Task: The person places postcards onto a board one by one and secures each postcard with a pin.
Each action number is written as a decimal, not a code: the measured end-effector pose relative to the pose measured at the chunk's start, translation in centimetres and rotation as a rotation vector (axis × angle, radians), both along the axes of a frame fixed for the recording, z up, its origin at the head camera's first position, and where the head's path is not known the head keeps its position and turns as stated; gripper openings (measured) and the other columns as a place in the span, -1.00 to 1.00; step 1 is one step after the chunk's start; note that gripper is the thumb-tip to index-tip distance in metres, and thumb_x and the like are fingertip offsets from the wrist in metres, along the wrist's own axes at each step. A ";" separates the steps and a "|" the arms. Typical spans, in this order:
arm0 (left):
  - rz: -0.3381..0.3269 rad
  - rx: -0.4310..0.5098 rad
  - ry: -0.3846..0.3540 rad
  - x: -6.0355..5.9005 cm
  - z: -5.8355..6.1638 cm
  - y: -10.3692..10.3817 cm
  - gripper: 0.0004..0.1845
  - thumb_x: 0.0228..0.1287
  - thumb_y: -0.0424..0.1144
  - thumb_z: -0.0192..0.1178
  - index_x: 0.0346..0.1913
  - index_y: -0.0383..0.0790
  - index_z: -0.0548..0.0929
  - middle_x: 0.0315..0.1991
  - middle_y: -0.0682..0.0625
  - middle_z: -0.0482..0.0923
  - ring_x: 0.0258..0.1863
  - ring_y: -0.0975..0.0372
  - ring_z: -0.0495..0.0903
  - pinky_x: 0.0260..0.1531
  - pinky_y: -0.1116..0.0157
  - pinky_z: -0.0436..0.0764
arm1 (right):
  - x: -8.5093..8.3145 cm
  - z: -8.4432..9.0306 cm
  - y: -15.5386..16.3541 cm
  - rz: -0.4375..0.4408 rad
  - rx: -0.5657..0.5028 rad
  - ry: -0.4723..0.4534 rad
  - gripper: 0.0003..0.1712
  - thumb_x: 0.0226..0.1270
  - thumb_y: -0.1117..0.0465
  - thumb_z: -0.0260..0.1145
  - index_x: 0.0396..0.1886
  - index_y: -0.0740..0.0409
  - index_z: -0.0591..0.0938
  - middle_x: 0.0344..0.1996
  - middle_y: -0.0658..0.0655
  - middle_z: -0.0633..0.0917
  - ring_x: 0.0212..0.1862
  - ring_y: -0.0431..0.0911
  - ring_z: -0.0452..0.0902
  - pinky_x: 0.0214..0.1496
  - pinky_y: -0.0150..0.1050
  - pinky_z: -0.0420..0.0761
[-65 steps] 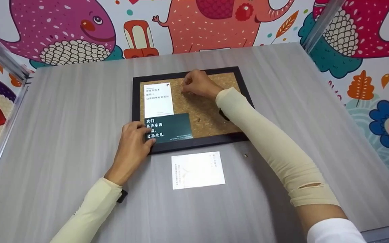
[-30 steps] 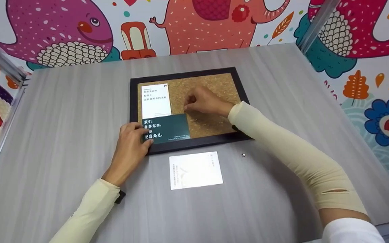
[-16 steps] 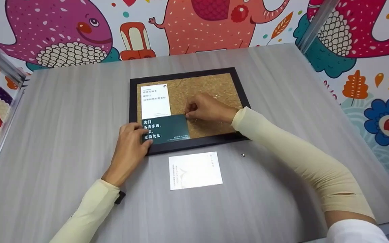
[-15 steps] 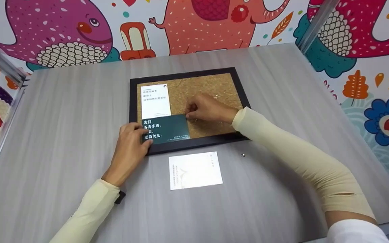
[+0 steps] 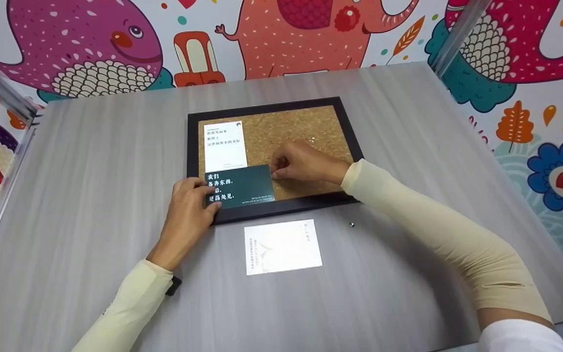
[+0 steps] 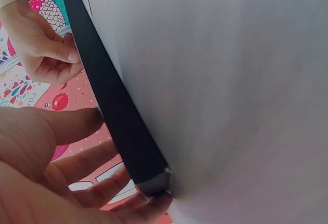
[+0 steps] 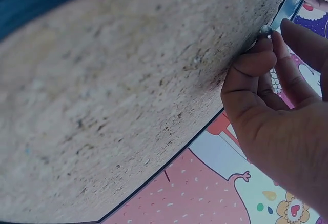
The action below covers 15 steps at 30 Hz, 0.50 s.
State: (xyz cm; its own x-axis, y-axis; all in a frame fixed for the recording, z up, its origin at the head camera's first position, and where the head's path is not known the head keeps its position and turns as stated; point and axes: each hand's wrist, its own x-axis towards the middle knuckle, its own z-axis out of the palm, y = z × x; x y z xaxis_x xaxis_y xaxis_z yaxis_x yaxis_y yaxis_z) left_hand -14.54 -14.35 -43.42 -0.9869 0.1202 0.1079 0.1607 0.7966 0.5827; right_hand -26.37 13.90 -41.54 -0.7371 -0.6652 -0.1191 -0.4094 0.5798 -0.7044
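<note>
A dark-framed cork board (image 5: 306, 117) lies on the table, bearing a white card (image 5: 225, 151) above a dark green card (image 5: 249, 183) with white writing. My right hand (image 5: 308, 161) is at the green card's upper right corner. In the right wrist view, its thumb and finger pinch a small shiny pin (image 7: 265, 31), whose point is hidden. My left hand (image 5: 188, 208) rests on the board's lower left corner, fingertips over the frame and the green card's edge. The left wrist view shows its fingers (image 6: 97, 190) loosely bent against the frame's black edge (image 6: 118, 111).
Another white card (image 5: 284, 247) lies on the table below the board. To its right is a small shiny pin-like piece (image 5: 352, 225). Tiny bright specks (image 5: 312, 140) show on the cork behind the right hand. Printed panels (image 5: 306, 44) stand behind the table.
From beside the white card's upper part, my right hand has come down to the green card's upper right corner. My left hand has kept its place on the frame.
</note>
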 end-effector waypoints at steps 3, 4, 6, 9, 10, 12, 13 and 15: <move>0.003 0.002 -0.010 0.0 0.0 0.0 -0.61 0.39 -0.47 0.46 0.20 -0.62 0.73 0.34 -0.47 0.53 0.43 -0.25 0.36 0.49 -0.17 0.38 | 0.3 0.1 0.2 0.020 0.008 -0.001 -0.93 0.47 0.36 0.53 -0.23 0.12 0.85 -0.31 0.03 0.82 -0.26 -0.16 0.64 -0.18 -0.29 0.63; 0.003 0.003 -0.011 0.0 0.0 0.1 -0.61 0.40 -0.47 0.46 0.21 -0.61 0.73 0.34 -0.47 0.53 0.43 -0.25 0.36 0.49 -0.17 0.38 | 0.3 0.1 0.3 0.026 0.009 -0.002 -0.93 0.46 0.37 0.53 -0.23 0.13 0.85 -0.31 0.03 0.82 -0.26 -0.16 0.64 -0.17 -0.29 0.64; 0.001 0.003 -0.012 0.0 0.0 0.1 -0.60 0.40 -0.46 0.46 0.21 -0.61 0.73 0.35 -0.47 0.53 0.43 -0.25 0.36 0.49 -0.16 0.38 | 0.5 0.2 0.4 0.038 0.008 -0.004 -0.94 0.45 0.38 0.55 -0.22 0.15 0.85 -0.31 0.04 0.83 -0.25 -0.16 0.66 -0.16 -0.28 0.66; -0.008 -0.004 0.006 0.0 0.0 0.1 -0.61 0.38 -0.47 0.47 0.19 -0.62 0.73 0.32 -0.47 0.55 0.41 -0.26 0.38 0.48 -0.16 0.38 | 0.7 0.2 0.7 0.061 0.002 -0.009 -0.94 0.44 0.41 0.54 -0.20 0.20 0.85 -0.29 0.07 0.84 -0.23 -0.14 0.69 -0.12 -0.26 0.69; -0.010 -0.007 0.013 0.0 0.0 0.1 -0.61 0.38 -0.47 0.47 0.18 -0.62 0.74 0.31 -0.47 0.56 0.41 -0.26 0.38 0.48 -0.16 0.39 | 0.7 0.3 0.8 0.066 -0.001 -0.010 -0.94 0.43 0.42 0.54 -0.20 0.22 0.85 -0.28 0.08 0.84 -0.23 -0.14 0.70 -0.11 -0.24 0.70; -0.012 -0.012 0.024 0.0 0.0 0.0 -0.62 0.37 -0.47 0.47 0.17 -0.62 0.74 0.29 -0.47 0.57 0.40 -0.26 0.39 0.47 -0.16 0.38 | 0.9 0.3 1.0 0.071 0.000 -0.006 -0.94 0.42 0.44 0.53 -0.20 0.25 0.84 -0.27 0.11 0.84 -0.22 -0.12 0.70 -0.10 -0.22 0.71; -0.012 -0.013 0.028 0.0 0.0 0.0 -0.62 0.37 -0.47 0.48 0.17 -0.62 0.74 0.28 -0.47 0.58 0.39 -0.27 0.40 0.47 -0.16 0.38 | 1.0 0.3 1.1 0.072 0.003 -0.003 -0.94 0.42 0.45 0.53 -0.19 0.26 0.84 -0.26 0.13 0.84 -0.22 -0.12 0.70 -0.09 -0.21 0.71; -0.009 -0.011 0.023 -0.1 -0.1 0.0 -0.62 0.37 -0.47 0.48 0.17 -0.61 0.74 0.29 -0.47 0.58 0.40 -0.26 0.39 0.47 -0.15 0.38 | 1.1 0.4 1.4 0.068 0.010 0.006 -0.92 0.41 0.48 0.52 -0.18 0.27 0.83 -0.24 0.14 0.84 -0.21 -0.11 0.71 -0.07 -0.19 0.72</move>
